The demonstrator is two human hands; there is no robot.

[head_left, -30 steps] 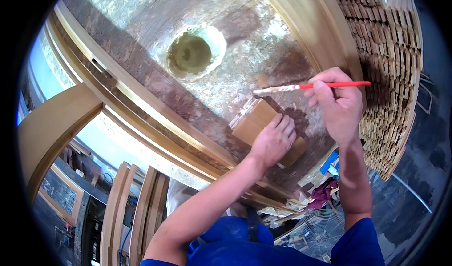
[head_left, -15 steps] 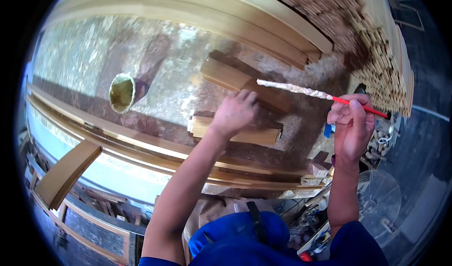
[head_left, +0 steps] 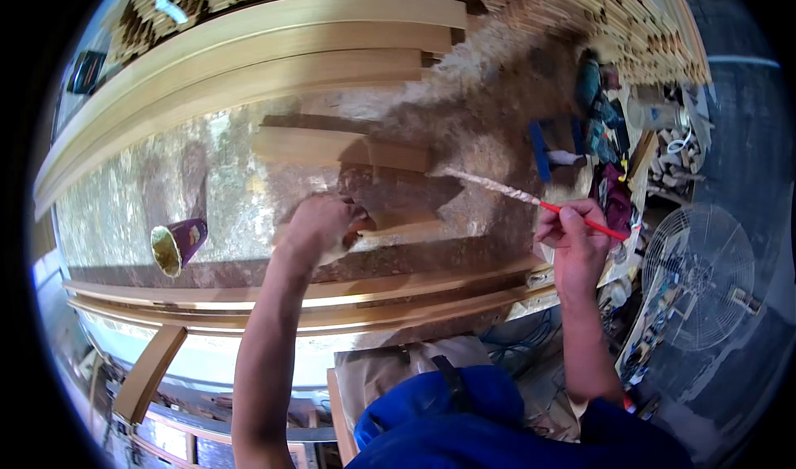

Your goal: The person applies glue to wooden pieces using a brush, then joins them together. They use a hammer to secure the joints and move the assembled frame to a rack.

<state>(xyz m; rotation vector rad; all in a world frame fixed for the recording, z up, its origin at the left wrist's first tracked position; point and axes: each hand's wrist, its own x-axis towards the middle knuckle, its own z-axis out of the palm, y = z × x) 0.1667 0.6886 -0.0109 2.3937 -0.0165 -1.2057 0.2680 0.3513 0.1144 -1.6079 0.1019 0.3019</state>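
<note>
My right hand (head_left: 574, 241) is closed around the red end of a thin stick (head_left: 506, 189). Its long front part is crusted with a whitish coating and points left over the worktable (head_left: 232, 179). My left hand (head_left: 319, 224) hovers at the left part of a short wooden piece (head_left: 402, 222), fingers curled and smeared by motion; whether they grip it is unclear. Just beyond lies another short wooden board (head_left: 340, 147), flat on the stained surface. To the left a purple cup (head_left: 180, 245) leans on its side, its inside coated pale yellowish.
Long boards (head_left: 249, 46) lie along the far side, with stacked wood strips (head_left: 630, 21) behind. Narrow rails (head_left: 332, 293) run along the near edge. Power tools (head_left: 604, 112) and a blue clamp-like thing (head_left: 541, 150) sit at the right. A caged fan (head_left: 701, 274) stands beyond the right edge.
My view has swung, so the table and boards appear shifted. My left hand has moved left along the short wooden piece. My right hand still holds the stick, now lower in view.
</note>
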